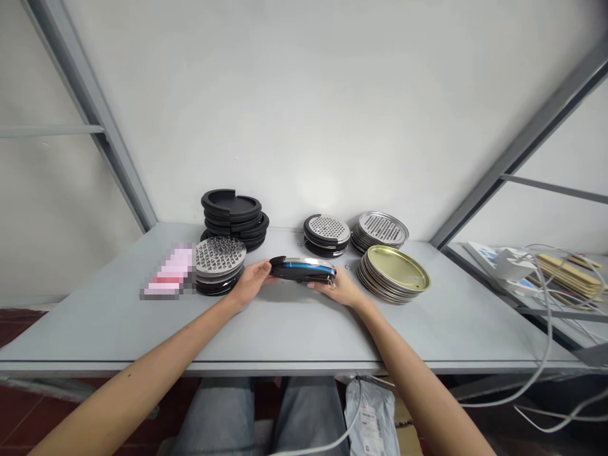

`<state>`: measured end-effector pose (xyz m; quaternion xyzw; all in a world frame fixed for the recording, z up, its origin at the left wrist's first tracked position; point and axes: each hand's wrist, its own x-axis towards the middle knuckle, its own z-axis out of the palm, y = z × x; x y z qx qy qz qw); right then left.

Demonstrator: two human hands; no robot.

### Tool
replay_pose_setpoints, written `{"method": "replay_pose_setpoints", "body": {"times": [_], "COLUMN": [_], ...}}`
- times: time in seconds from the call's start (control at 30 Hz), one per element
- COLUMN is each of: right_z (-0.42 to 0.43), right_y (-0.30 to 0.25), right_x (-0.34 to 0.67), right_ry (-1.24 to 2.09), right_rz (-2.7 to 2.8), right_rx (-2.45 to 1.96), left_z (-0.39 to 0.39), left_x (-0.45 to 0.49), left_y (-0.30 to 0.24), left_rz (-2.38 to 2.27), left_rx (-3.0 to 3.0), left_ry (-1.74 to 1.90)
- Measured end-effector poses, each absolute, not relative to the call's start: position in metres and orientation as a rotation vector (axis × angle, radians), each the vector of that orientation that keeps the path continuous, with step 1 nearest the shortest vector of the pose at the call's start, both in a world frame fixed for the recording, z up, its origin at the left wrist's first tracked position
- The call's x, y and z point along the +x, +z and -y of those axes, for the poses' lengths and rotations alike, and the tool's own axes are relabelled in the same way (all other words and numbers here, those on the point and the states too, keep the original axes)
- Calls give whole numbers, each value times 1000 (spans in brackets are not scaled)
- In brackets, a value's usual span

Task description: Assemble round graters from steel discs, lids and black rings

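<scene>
Between my two hands is a round black-rimmed grater, seen nearly edge-on, with a shiny metal and blue edge facing me. My left hand is closed on its left end, my right hand on its right end, where a small metal ring hangs. The underside is hidden. Close to my left hand stands a stack of round metal grater discs with raised teeth. To the right of my right hand is a stack of round metal lids, gold on top. Behind the held piece, black-rimmed graters are stacked.
Black plastic rings are piled at the back left. Slotted metal discs are stacked at the back right. A pixelated pink item lies on the left of the grey table. White cables hang at the right.
</scene>
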<state>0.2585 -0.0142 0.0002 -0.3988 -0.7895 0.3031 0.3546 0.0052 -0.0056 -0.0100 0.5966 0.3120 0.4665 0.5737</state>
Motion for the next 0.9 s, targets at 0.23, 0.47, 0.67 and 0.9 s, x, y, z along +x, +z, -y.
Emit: {"method": "replay_pose_setpoints", "body": {"times": [0.23,0.47,0.67,0.9], "right_z": [16,13,20,-21], "right_y": [1,0,28,67], "right_x": [249,252,259,292], "right_ry": [680,649,131,-556], "right_rz": [1841,1642,1636,1906], "right_rx": [-1034,-1050,-1063,-1278], "left_z": [5,3,5,7], "left_x": [8,6,4,2], "left_y": [-6,-8,-7,-4], "left_rz": [-662,-692,-744,-816], "left_rx": [1243,1252,1366,1556], "left_ry": [1097,1138,1128,1133]}}
